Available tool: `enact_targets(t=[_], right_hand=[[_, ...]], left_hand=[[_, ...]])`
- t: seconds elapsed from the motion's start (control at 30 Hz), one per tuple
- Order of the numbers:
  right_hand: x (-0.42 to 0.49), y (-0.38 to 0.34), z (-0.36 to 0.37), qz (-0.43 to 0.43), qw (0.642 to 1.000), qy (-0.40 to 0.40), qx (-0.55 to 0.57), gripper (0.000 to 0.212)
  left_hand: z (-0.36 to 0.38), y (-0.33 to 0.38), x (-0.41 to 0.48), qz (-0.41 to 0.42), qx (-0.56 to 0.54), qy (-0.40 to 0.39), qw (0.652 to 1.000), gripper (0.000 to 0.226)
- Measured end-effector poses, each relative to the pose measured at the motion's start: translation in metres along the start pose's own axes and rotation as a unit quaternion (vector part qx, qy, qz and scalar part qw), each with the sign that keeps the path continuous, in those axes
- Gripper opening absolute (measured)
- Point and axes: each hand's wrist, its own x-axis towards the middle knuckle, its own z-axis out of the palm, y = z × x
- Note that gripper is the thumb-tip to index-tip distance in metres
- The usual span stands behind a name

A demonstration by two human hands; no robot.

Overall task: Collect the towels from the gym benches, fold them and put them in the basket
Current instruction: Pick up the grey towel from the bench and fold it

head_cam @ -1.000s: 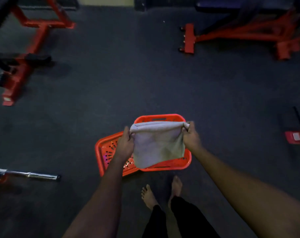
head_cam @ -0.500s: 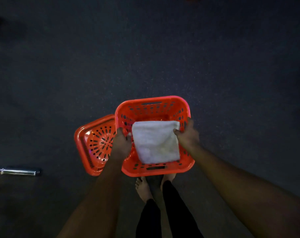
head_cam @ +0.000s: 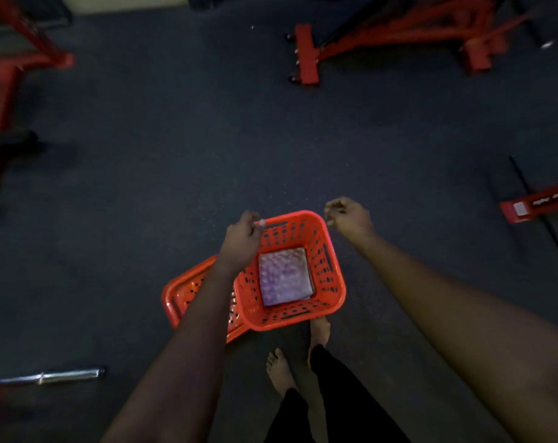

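Floor point(head_cam: 175, 155): dark carpet that fills the whole view, dimly lit.
Far-right frame point(head_cam: 399, 33): red gym equipment on the floor at the far right, its flat end foot turned toward the middle of the room.
Far-left frame point(head_cam: 12, 68): red tubing along the left edge, partly cut off by the view.
Basket point(head_cam: 303, 319): orange plastic with perforated walls, upright on the floor near the middle, just ahead of the feet.
Second basket point(head_cam: 182, 294): same orange plastic, pressed against the left side of the first and tipped, partly hidden by the left forearm.
Towel point(head_cam: 285, 276): pale, folded into a neat rectangle, lying flat on the bottom of the basket; neither hand touches it.
Red base piece point(head_cam: 539, 203): at the right edge, with a thin dark bar crossing it.
Barbell end point(head_cam: 66, 375): chrome, lying on the floor at the near left.
Left hand point(head_cam: 242, 238): over the far-left corner of the basket, fingers loosely curled and empty.
Right hand point(head_cam: 351, 215): just beyond the far-right corner of the basket, fingers loosely curled, grasping nothing.
Bare feet point(head_cam: 279, 367): on the carpet near the basket, below black trousers point(head_cam: 335, 394).
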Motion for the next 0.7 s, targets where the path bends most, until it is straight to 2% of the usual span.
enact_targets(t=[0.1,0.33,0.47,0.57,0.7], right_hand=[[-0.044,-0.021,-0.045,-0.022,0.999,0.027,0.032,0.023],[-0.144,-0.001,-0.17,-0.03,0.979,0.15,0.135,0.014],[-0.193,0.04,-0.237,-0.021,0.958,0.232,0.166,0.017],[-0.243,0.088,-0.295,-0.006,0.934,0.299,0.194,0.009],[-0.306,0.161,-0.36,0.012,0.905,0.368,0.212,0.01]], left_hand=[[-0.017,0.048,-0.01,0.066,0.005,0.003,0.998,0.027],[0.01,0.18,-0.032,0.214,-0.008,-0.063,0.975,0.03],[0.057,0.252,-0.06,0.284,-0.014,-0.127,0.95,0.017],[0.112,0.316,-0.093,0.339,-0.009,-0.186,0.922,0.019],[0.187,0.385,-0.145,0.386,-0.001,-0.244,0.89,0.023]])
